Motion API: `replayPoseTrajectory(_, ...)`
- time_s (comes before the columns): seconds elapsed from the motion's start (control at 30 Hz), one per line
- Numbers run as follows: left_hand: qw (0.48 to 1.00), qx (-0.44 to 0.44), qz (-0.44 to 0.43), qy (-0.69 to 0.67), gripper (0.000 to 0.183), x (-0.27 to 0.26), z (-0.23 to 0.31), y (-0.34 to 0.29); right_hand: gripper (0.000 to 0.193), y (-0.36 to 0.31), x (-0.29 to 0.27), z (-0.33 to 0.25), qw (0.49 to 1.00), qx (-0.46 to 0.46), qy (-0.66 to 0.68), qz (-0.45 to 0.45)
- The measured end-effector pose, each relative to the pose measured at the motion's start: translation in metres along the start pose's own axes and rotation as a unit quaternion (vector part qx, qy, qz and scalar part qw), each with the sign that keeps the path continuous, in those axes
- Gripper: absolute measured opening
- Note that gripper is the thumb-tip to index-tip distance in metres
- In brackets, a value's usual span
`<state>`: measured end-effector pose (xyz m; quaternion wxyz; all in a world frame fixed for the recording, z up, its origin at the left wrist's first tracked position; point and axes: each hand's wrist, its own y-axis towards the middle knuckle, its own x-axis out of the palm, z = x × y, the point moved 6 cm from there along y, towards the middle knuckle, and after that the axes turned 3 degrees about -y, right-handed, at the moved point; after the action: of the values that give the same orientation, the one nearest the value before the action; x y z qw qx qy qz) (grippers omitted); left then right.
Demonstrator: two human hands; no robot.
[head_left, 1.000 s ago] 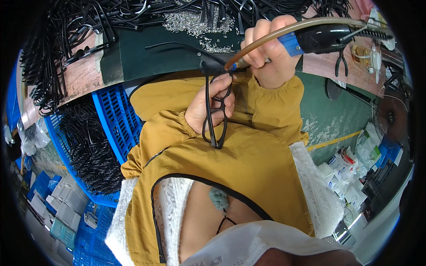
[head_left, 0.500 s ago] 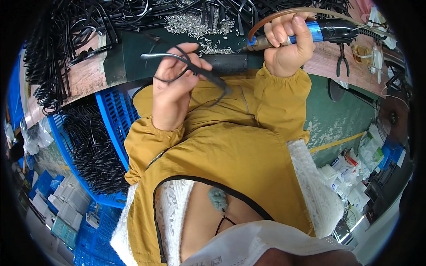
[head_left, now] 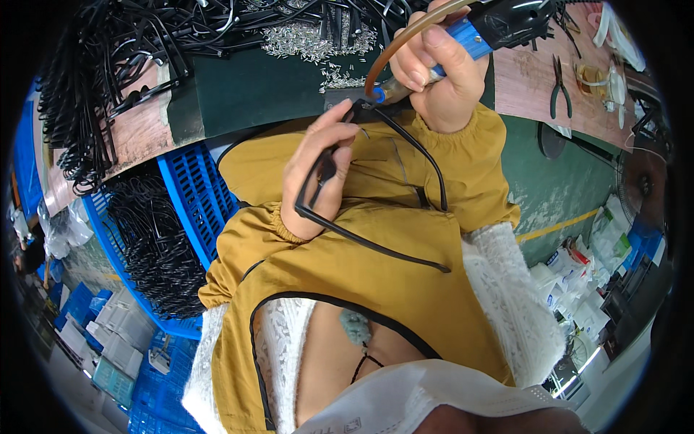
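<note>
My left hand (head_left: 318,166) is closed on a black eyeglass frame (head_left: 376,246), whose two temples stick out toward my body and to the right. In my right hand (head_left: 448,79) is a powered screwdriver (head_left: 468,40) with a blue band and black rear body, its fingers wrapped round the metal front. A brown hose (head_left: 408,32) curves over to the tool's nose. The screwdriver's tip is at the frame's upper corner, by my left fingertips; whether it touches a screw is hidden.
Small metal screws (head_left: 311,43) lie heaped on the dark green mat (head_left: 238,94). Black temples (head_left: 87,94) pile up at the left and back. A blue basket (head_left: 191,188) of black frames stands at lower left. Pliers (head_left: 558,90) rest on the right of the bench.
My left hand has turned the frame, so its temples now point toward me. My right hand has brought the screwdriver left, and its tip now meets the frame's corner.
</note>
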<state>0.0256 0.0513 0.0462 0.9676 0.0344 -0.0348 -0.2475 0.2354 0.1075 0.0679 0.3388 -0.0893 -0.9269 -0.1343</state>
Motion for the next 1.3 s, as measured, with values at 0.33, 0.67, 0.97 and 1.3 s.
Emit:
replayPoseTrajectory(0.33,0.976,0.117,-0.111,0.144,0.042,0.008,0.012,0.005,0.029,0.003,0.006,0.007,0.998,0.007,-0.058,0.0)
replayPoseTrajectory(0.67,0.978,0.113,-0.082,0.156,0.047,0.011,0.004,0.0,0.021,0.003,0.006,-0.007,0.998,-0.056,-0.013,0.016)
replayPoseTrajectory(0.97,0.976,0.172,-0.047,0.128,0.04,0.011,-0.009,-0.004,0.023,0.012,0.003,0.01,0.999,0.026,-0.022,0.022)
replayPoseTrajectory(1.3,0.986,0.131,-0.023,0.096,0.037,0.008,-0.011,-0.005,0.011,-0.019,0.021,-0.022,0.995,0.056,0.005,-0.083)
